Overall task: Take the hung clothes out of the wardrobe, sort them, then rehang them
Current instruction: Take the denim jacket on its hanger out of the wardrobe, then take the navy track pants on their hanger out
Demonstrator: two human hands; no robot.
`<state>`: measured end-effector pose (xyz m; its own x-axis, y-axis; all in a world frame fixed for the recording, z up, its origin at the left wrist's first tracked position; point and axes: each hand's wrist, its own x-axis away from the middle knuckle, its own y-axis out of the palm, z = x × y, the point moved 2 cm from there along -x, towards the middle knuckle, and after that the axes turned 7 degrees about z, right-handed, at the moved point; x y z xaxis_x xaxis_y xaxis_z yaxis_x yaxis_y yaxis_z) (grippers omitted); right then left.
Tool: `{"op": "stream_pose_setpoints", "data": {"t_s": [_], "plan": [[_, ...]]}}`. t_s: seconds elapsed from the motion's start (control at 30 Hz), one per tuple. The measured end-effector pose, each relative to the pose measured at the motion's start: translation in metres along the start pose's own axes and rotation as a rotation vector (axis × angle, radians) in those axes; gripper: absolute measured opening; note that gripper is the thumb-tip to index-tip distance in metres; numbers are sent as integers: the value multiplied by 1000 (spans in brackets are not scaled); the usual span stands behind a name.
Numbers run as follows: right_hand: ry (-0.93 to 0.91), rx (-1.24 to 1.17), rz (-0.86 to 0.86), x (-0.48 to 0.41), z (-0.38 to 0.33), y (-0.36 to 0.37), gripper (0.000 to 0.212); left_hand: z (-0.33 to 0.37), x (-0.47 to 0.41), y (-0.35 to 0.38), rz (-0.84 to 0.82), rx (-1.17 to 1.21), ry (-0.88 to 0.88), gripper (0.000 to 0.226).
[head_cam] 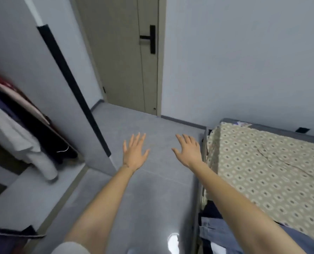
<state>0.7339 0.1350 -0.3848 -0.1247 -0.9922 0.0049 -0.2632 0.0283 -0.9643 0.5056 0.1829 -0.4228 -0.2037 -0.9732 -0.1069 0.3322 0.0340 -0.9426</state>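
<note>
Between loads, both hands empty
Left hand (134, 153) and right hand (188, 150) spread flat over the floor; hung clothes (19, 125) wait in the wardrobe (61, 85) at left, likely the next reach.

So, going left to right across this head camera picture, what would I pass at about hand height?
hung clothes → open wardrobe door → left hand → right hand → bed with a patterned sheet

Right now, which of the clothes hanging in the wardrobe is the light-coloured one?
The white garment, its sleeve drooping lowest. The black garment next to it and the pink one beyond are plainly darker or coloured.
</note>
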Motion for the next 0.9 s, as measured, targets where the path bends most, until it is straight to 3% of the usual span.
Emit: {"op": "stream_pose_setpoints", "data": {"t_s": [0.2,0.4,0.9], "plan": [[-228,-54,-36,-34,-171,33,64,-139,8,-77,184,115,-225,67],[-446,-99,-76,-49,-326,65,64,-274,41,-135,299,64,-411,66],[-902,-18,-302,-83,-600,153,70,-498,155,-217,493,-59,-931,66]]}}
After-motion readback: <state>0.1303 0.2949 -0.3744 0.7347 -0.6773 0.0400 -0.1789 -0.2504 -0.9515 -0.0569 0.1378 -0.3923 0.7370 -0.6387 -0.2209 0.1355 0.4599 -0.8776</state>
